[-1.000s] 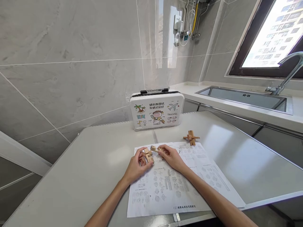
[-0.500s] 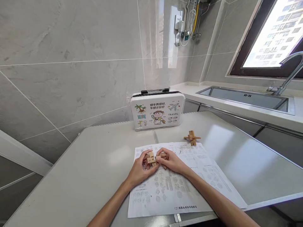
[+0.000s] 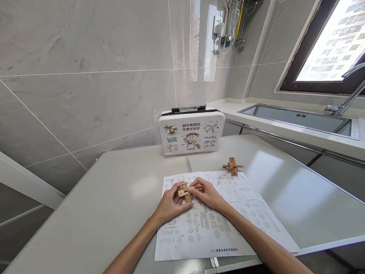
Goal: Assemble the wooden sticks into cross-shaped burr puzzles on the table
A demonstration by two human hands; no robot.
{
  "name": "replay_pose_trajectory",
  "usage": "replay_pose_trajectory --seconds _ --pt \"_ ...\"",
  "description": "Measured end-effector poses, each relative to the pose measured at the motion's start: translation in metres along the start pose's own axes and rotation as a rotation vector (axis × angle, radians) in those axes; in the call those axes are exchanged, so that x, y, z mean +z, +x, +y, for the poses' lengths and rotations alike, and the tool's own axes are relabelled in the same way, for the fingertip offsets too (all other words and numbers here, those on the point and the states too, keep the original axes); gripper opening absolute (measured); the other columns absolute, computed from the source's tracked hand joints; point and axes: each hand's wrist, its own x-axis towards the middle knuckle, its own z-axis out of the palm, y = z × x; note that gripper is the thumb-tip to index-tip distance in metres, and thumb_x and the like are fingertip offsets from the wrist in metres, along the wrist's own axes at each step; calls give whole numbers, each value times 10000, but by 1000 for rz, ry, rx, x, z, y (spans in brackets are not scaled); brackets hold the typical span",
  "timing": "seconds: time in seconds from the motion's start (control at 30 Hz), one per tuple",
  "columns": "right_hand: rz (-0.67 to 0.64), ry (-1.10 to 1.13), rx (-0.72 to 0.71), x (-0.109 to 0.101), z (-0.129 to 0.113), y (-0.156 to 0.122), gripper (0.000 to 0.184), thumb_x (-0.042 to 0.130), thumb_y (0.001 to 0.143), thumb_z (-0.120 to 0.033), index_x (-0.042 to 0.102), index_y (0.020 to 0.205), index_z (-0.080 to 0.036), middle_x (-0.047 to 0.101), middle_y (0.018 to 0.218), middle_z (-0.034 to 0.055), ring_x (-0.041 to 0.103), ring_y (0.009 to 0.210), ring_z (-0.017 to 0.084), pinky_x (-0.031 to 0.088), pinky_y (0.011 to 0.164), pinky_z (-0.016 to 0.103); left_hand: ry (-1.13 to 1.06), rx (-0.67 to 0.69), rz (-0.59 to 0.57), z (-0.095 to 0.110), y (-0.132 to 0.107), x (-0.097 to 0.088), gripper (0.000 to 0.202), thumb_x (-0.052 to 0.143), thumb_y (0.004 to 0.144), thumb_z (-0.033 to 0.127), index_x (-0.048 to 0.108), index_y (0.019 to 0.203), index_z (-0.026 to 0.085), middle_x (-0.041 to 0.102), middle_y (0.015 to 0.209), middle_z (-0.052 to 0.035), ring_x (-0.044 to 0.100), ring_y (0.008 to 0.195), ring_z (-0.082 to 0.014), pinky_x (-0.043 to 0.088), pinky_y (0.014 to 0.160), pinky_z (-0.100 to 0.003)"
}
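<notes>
Several light wooden puzzle blocks (image 3: 182,193), fitted together crosswise, are held just over the printed sheet (image 3: 228,236). My left hand (image 3: 169,201) is closed around their left side, thumb below and fingers above. From the right, my right hand (image 3: 207,193) pinches a wooden piece at the cluster's right edge between thumb and fingertips; the fingers partly cover it. Beyond the sheet's far edge stands another wooden interlocking puzzle (image 3: 233,166), cross-shaped and touched by neither hand.
A white cartoon-printed case (image 3: 191,133) with a black handle stands at the table's back near the tiled wall. The pale folding table (image 3: 94,213) has a seam down its middle. To the right are a counter with a sink (image 3: 299,118) and a tap (image 3: 346,101).
The wooden blocks have turned slightly in my hands, and a lower piece shows more clearly. My right fingers sit closer over the cluster's right end. The camera view has shifted a little.
</notes>
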Motion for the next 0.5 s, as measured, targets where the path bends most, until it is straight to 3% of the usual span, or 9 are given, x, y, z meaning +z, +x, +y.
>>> replay_pose_trajectory --seconds 0.33,0.5 --pt "6 7 9 0 4 0 393 714 871 -575 572 922 -212 726 770 23 684 642 180 410 509 252 -38 -16 7 -1 1 0 710 863 716 476 591 1329 244 582 787 43 465 650 -123 380 607 -234" --pt "11 -9 -19 0 0 -2 362 708 889 -551 590 946 -214 763 851 50 739 783 222 523 692 321 -6 -57 -3 3 2 -2 690 867 707 458 608 1313 252 519 694 74 395 590 -107 320 559 -227"
